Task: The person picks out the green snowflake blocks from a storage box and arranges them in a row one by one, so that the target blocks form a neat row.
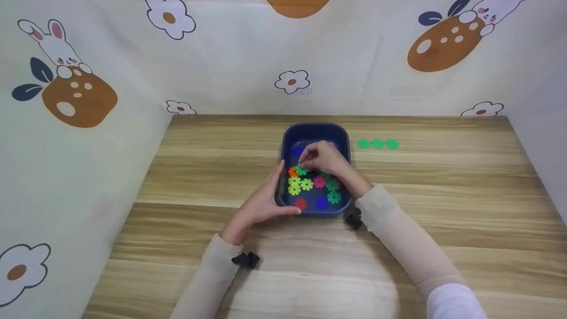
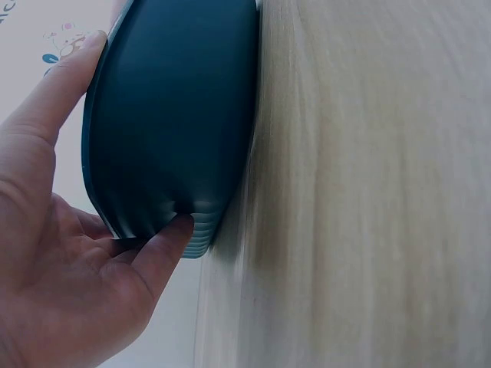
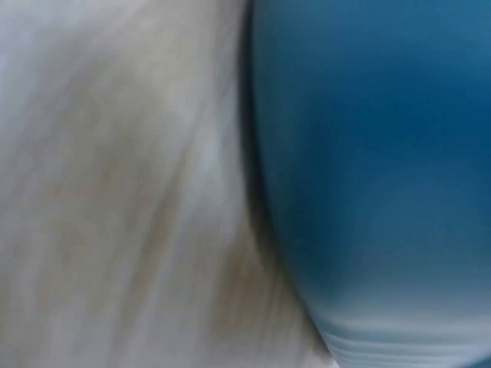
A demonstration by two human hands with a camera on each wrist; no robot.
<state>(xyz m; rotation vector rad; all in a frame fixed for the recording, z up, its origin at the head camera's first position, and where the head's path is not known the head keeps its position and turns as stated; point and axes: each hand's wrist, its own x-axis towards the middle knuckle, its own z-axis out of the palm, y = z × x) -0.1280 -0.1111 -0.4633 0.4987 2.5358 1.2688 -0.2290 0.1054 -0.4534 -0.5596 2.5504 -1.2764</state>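
Note:
A dark blue plastic tub [image 1: 314, 212] stands on the table, with several flower-shaped notched discs inside: yellow discs [image 1: 306, 184], a pink disc [image 1: 319, 181], an orange disc [image 1: 293, 172], a red disc [image 1: 300, 204], blue and green ones. My left hand [image 1: 261, 203] holds the tub at its left side and near-left corner, thumb along the front rim. In the left wrist view that hand [image 2: 84, 284] spans the tub's outer wall [image 2: 173, 107]. Inside the tub, my right hand [image 1: 328, 158] pinches a green disc [image 1: 301, 170] with its fingertips. The right wrist view shows only the tub wall [image 3: 383, 169] and table.
Three green discs [image 1: 378, 144] lie joined in a row on the wooden table [image 1: 443, 186], right of the tub. A patterned cloth [image 1: 239, 57] hangs behind the table and along its left side. Black wrist cameras [image 1: 246, 260] sit near both cuffs.

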